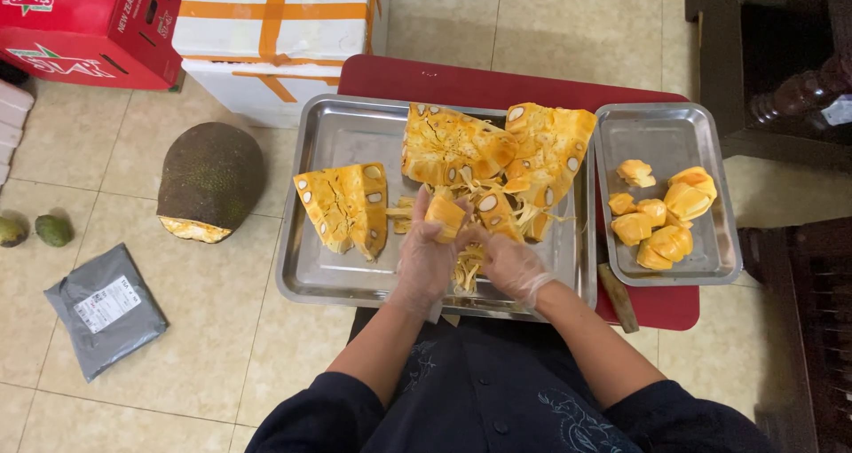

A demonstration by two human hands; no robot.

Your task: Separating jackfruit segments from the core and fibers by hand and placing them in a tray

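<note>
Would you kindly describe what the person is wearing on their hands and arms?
Both the left hand and the right hand are covered by thin, clear disposable gloves that crinkle and end at the wrists. The forearms are uncovered. Dark navy sleeves, pushed up near the elbows, belong to a buttoned top with pale embroidered patterning.

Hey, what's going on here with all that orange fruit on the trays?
A person in thin clear gloves is pulling apart cut jackfruit over a large steel tray. The left hand holds a yellow-orange pod in its fingers, and the right hand works in the stringy fibres beside it. Three big jackfruit sections lie on that tray. A smaller tray to the right holds a pile of separated pods. An uncut jackfruit half sits on the tiled floor.
</note>
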